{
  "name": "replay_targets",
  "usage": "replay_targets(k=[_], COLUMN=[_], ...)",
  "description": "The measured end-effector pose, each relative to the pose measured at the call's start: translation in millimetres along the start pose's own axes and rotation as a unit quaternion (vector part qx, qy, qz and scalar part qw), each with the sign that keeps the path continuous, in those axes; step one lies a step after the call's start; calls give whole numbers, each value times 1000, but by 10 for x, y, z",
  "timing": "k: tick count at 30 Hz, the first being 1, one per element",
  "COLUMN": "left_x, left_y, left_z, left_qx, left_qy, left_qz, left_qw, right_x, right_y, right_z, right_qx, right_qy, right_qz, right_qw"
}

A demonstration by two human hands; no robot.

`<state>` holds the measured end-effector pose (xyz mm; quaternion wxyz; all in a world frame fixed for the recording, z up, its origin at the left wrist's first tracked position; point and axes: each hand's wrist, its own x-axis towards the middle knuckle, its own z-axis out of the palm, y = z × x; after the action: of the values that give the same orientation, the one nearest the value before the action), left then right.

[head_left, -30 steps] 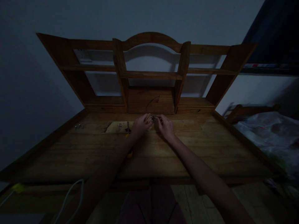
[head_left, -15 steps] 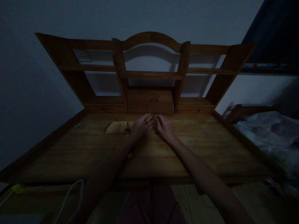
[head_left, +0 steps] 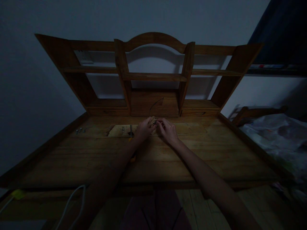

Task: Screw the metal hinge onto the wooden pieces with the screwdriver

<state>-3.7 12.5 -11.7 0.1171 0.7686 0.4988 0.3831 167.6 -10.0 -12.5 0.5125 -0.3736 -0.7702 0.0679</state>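
Note:
In the dim head view, my left hand [head_left: 144, 128] is closed around a small light-brown wooden piece [head_left: 152, 120], held over the middle of the desk. My right hand [head_left: 168, 129] meets it from the right, its thumb and fingers pinched on a small dark metal part [head_left: 155, 122] at the edge of the piece. What kind of part it is, I cannot make out. Under both hands lies a long pale board [head_left: 189, 128] with a ragged left end. A screwdriver with an orange handle [head_left: 133, 157] lies partly hidden below my left forearm, its shaft across the board.
Several small metal screws [head_left: 80, 130] stand on the left of the desk [head_left: 211, 156]. A wooden shelf unit [head_left: 154, 77] rises along the back. A white cable [head_left: 72, 199] loops at the front left. White plastic sheeting [head_left: 275, 134] lies beyond the right edge.
My right fingers have shifted slightly left, closer against the wooden piece. The metal part shows less than before. My left hand has barely moved.

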Motion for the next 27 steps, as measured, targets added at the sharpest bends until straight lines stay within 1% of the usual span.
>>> replay_targets(k=[4,7,10,14,16,19,23,25,27], left_x=[0,-6,-18,-37,-43,-45,-39,-36,-32], left_y=[-14,-5,24,85,116,145,162,170,175], left_z=[7,4,-3,-33,-61,-105,-130,-129,-125], left_qx=[-6,-12,-44,-71,-69,-69,-78,-81,-84], left_qy=[-4,-5,8,22,31,70,106,118,131], left_qz=[2,-13,-18,-2,6,18,3,-5,-10], left_qw=[1000,1000,999,997,997,995,991,990,988], right_x=[-5,-5,-5,-13,-18,-16,-7,-14,-29], right_y=[13,31,42,36,52,138,317,396,457], right_z=[-6,0,9,8,8,8,-12,-27,-32], right_qx=[0,-5,-9,-7,-5,-3,-1,-3,-4], right_qy=[-8,-15,-14,-4,9,45,98,110,104], right_qz=[11,20,26,33,46,83,137,156,170], right_qw=[1000,1000,1000,999,999,996,986,982,980])
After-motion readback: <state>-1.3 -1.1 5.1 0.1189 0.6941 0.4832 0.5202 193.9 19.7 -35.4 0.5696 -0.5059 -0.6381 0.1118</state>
